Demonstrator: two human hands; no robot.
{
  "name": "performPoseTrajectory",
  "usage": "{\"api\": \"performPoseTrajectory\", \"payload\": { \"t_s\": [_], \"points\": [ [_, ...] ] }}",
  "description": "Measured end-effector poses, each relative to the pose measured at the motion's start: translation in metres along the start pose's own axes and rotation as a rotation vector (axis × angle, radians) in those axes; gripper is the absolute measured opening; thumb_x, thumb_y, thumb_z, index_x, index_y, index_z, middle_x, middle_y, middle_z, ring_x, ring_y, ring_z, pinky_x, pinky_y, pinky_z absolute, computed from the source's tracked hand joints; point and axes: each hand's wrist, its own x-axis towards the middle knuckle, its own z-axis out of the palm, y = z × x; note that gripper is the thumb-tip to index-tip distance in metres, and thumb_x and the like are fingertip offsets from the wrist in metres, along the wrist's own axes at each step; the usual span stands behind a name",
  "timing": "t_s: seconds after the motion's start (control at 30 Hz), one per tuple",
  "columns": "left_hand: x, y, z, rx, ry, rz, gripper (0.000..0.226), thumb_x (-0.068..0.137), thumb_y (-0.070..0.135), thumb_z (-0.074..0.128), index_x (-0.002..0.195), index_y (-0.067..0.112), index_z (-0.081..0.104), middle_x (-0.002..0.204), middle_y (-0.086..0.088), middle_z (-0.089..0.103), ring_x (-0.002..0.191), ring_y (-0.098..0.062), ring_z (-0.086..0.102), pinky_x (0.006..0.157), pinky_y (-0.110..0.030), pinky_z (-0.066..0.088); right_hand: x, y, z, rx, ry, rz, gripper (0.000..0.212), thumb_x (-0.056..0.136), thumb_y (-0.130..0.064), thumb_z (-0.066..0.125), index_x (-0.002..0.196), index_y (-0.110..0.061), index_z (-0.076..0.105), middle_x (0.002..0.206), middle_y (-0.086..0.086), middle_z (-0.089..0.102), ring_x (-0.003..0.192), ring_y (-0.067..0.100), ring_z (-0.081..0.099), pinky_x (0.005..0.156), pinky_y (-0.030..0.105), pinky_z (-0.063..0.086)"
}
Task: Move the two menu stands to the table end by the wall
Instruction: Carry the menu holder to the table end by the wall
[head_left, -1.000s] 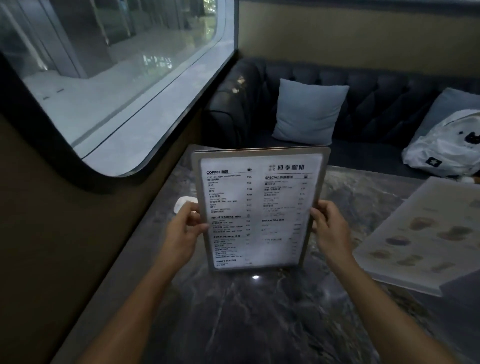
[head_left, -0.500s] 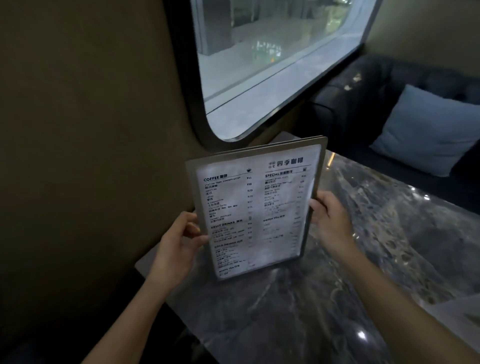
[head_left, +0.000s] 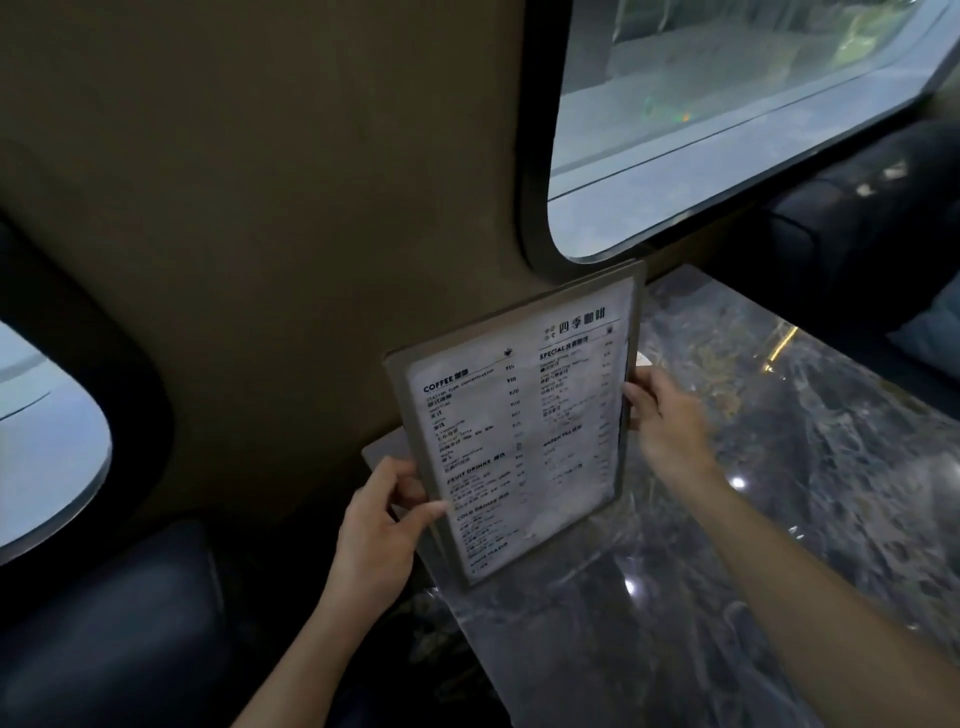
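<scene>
Menu stand (head_left: 519, 431) upright at table (head_left: 779, 467) corner by wall, gripped between left hand (head_left: 379, 535) and right hand (head_left: 670, 421).

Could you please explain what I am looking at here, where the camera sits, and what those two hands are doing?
There is no machine here: a person works with two bare hands, and the single picture comes from a wide-angle camera worn on the head, looking forward and down. That is why both forearms reach in from the bottom edge.

The left hand and the right hand hold a menu stand, a framed sheet printed with coffee and other drinks. Each hand grips one side edge, with the fingers wrapped over the frame. The stand is upright, slightly tilted; whether its lower edge touches the surface I cannot tell.

Under it is a dark marble table. The stand is near the table's end by the brown wall, below a rounded window. A dark sofa lies beyond. The second menu stand is not in view.
</scene>
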Motion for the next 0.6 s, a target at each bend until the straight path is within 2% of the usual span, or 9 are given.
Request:
{"api": "performPoseTrajectory", "payload": {
  "t_s": [0.1, 0.2, 0.37, 0.47, 0.53, 0.6],
  "points": [
    [-0.014, -0.004, 0.001, -0.024, 0.018, 0.016, 0.047, 0.075, -0.001, 0.067, 0.075, 0.044, 0.055, 0.070, 0.005, 0.060, 0.070, -0.007, 0.055, 0.062, -0.018, 0.050, -0.003, -0.002, 0.002, 0.006, -0.027, -0.018, 0.017, 0.094, -0.014, 0.043, 0.102, -0.005, 0.055, 0.106, 0.019, 0.062, 0.097, 0.035, 0.058, 0.083, 0.059, 0.048],
    [-0.024, -0.006, 0.003, -0.043, 0.037, 0.037, 0.045, 0.073, -0.002, 0.068, 0.075, 0.041, 0.057, 0.071, 0.019, 0.062, 0.069, -0.005, 0.056, 0.062, -0.013, 0.048, -0.006, -0.004, 0.003, -0.007, -0.056, -0.038, 0.017, 0.094, -0.017, 0.043, 0.101, -0.007, 0.056, 0.103, 0.017, 0.062, 0.095, 0.034, 0.058, 0.082, 0.059, 0.048],
    [-0.031, -0.005, 0.005, -0.023, 0.074, 0.046, 0.034, 0.074, 0.003, 0.070, 0.079, 0.033, 0.055, 0.075, 0.024, 0.063, 0.072, -0.002, 0.059, 0.065, -0.009, 0.047, -0.009, -0.007, 0.000, 0.029, -0.091, -0.036, 0.024, 0.094, -0.019, 0.045, 0.113, -0.009, 0.054, 0.112, 0.013, 0.062, 0.102, 0.029, 0.058, 0.089, 0.053, 0.048],
    [-0.035, -0.003, 0.004, -0.002, 0.063, 0.060, 0.027, 0.075, 0.026, 0.071, 0.087, 0.040, 0.051, 0.086, 0.028, 0.061, 0.081, 0.002, 0.059, 0.069, -0.006, 0.046, -0.015, -0.004, -0.003, 0.003, -0.099, -0.054, 0.031, 0.093, -0.026, 0.046, 0.123, -0.018, 0.049, 0.109, 0.002, 0.060, 0.097, 0.016, 0.056, 0.086, 0.039, 0.050],
    [-0.040, -0.006, 0.003, 0.002, 0.055, 0.010, 0.033, 0.067, 0.049, 0.068, 0.093, 0.046, 0.047, 0.091, 0.025, 0.060, 0.087, 0.000, 0.060, 0.071, -0.014, 0.051, -0.022, 0.002, -0.004, -0.009, -0.089, -0.042, 0.034, 0.092, -0.027, 0.048, 0.126, -0.021, 0.047, 0.104, -0.002, 0.058, 0.088, 0.006, 0.054, 0.080, 0.029, 0.046],
    [-0.046, -0.014, 0.005, 0.032, 0.048, -0.061, 0.047, 0.060, 0.059, 0.065, 0.100, 0.046, 0.044, 0.093, 0.018, 0.060, 0.090, -0.005, 0.061, 0.072, -0.023, 0.052, -0.029, 0.013, -0.004, 0.000, -0.107, -0.004, 0.034, 0.092, -0.027, 0.048, 0.126, -0.023, 0.047, 0.102, -0.001, 0.058, 0.086, 0.003, 0.053, 0.074, 0.021, 0.043]
  ]
}}
